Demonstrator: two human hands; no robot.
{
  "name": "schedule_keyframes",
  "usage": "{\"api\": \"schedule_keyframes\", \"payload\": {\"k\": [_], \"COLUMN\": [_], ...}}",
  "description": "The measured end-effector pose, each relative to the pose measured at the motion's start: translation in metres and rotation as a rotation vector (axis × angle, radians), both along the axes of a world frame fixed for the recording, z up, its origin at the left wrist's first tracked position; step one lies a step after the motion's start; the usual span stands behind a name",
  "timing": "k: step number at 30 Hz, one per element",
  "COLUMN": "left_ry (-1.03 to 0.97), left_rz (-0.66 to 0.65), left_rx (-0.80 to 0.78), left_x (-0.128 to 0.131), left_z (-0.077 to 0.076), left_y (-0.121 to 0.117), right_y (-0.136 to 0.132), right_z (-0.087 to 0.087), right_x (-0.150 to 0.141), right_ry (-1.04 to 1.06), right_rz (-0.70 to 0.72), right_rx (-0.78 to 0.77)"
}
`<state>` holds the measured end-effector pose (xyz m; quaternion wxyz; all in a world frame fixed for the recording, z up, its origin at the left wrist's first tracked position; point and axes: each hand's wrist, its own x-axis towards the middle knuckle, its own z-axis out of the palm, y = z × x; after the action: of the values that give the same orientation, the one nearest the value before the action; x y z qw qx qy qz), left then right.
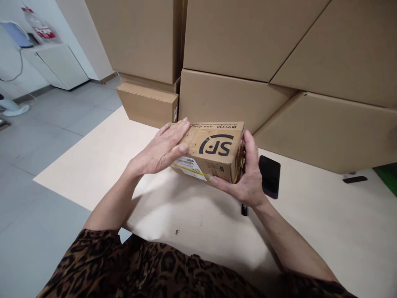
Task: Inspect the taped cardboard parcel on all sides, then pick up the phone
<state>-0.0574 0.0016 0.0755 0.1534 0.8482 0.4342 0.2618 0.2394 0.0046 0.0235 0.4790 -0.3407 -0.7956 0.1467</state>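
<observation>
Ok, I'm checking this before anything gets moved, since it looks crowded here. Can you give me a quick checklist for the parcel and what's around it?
1. Grip on the brown cardboard SF parcel: ok, the left hand and right hand hold opposite ends.
2. White shipping label legible: cannot tell, the print is too small.
3. Parcel contact with the pale wooden table: cannot tell.
4. Black smartphone: ok, it lies flat beside the right hand, apart from the parcel.
5. Small black stick-shaped object: not ok, it lies close below the right hand, near the parcel.
</observation>
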Motion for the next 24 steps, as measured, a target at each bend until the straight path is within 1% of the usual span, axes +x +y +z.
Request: {"api": "schedule_keyframes", "payload": {"k": [2,3,6,9,12,14,16,18,20,22,24], "left_ry": [-0.008,-0.021,-0.049,-0.075,-0.112,-0.098,-0.090,-0.088,-0.076,-0.050,-0.040], "left_rz": [0.051,0.050,-0.036,-0.137,-0.235,-0.265,-0.271,-0.273,-0.271,-0.248,-0.191], "left_rx": [-0.058,-0.064,-0.037,0.036,0.125,0.141,0.155,0.177,0.190,0.180,0.153], "left_x": [-0.010,-0.013,-0.008,0.017,0.049,0.065,0.073,0.071,0.060,0.042,0.020], "left_z": [-0.001,-0.001,0.002,0.012,0.024,0.029,0.030,0.027,0.021,0.012,0.003], "left_y": [0.009,0.013,0.019,0.014,0.000,-0.010,-0.020,-0.026,-0.026,-0.020,-0.008], "right_y": [-0.001,-0.001,-0.002,-0.001,0.002,0.005,0.007,0.009,0.012,0.017,0.023], "right_z": [0.001,0.002,0.002,0.000,-0.003,-0.004,-0.005,-0.006,-0.008,-0.011,-0.016], "right_x": [0.000,0.000,0.000,0.002,0.004,0.006,0.008,0.009,0.010,0.011,0.014], "right_ry": [-0.010,-0.016,-0.024,-0.025,-0.030,-0.034,-0.036,-0.028,-0.002,0.040,0.092], "right_rz": [-0.001,-0.002,-0.002,-0.004,0.007,0.037,0.066,0.079,0.080,0.083,0.096], "right_rx": [-0.010,-0.018,-0.036,-0.042,-0.026,-0.005,0.019,0.029,-0.001,-0.087,-0.180]}}
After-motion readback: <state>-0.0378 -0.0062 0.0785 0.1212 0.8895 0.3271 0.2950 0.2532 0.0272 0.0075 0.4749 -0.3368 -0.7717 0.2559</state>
